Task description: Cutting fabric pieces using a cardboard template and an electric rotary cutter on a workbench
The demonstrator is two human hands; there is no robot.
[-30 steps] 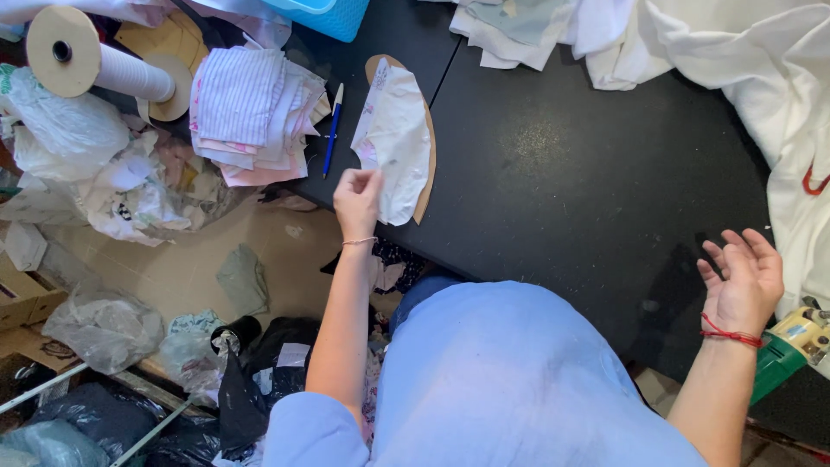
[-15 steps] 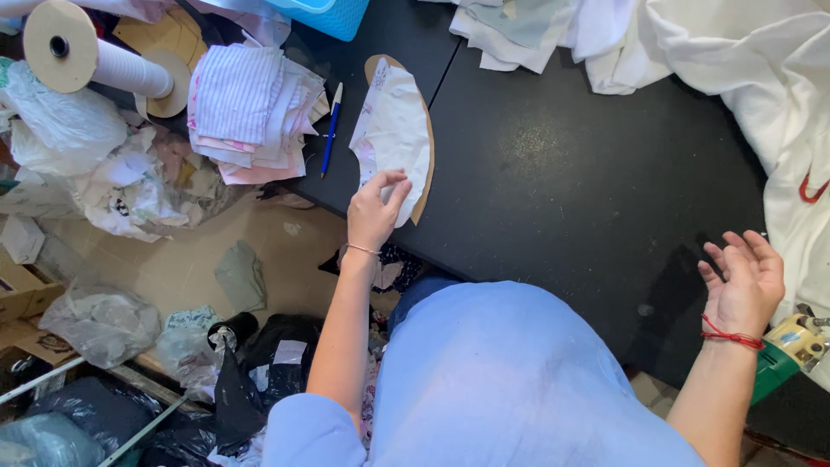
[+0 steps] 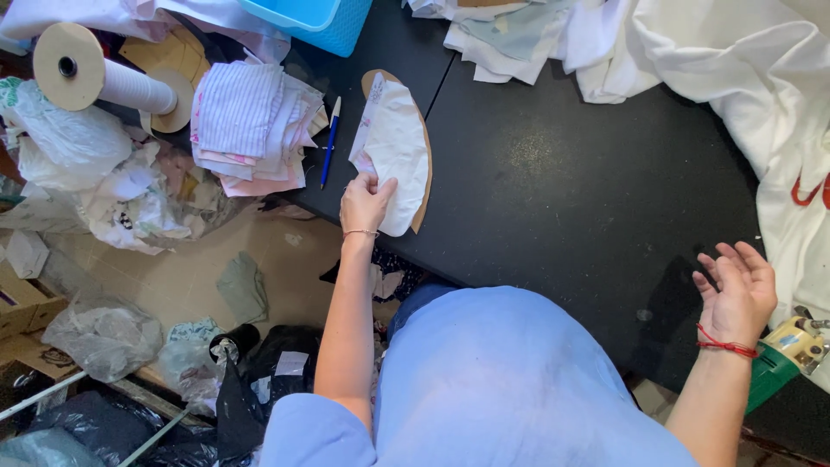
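White cloth piece (image 3: 393,156) pinched at its near edge by my left hand (image 3: 365,201), lying on the cardboard template (image 3: 423,186) on the black worktop (image 3: 571,199). Right hand (image 3: 739,290) open, empty, far right of template. Pickup step, I judge; next needs a clean lift.

White fabric piece (image 3: 396,147) lies flat on brown cardboard pattern (image 3: 423,186).

pen (image 3: 329,141) left of fabric piece (image 3: 396,151), on table (image 3: 562,190)

White fabric piece (image 3: 393,147) on a tan cardboard template (image 3: 421,195), black table (image 3: 562,199), pink-striped stack (image 3: 246,130) at 9 o'clock, blue pen (image 3: 329,143) between.
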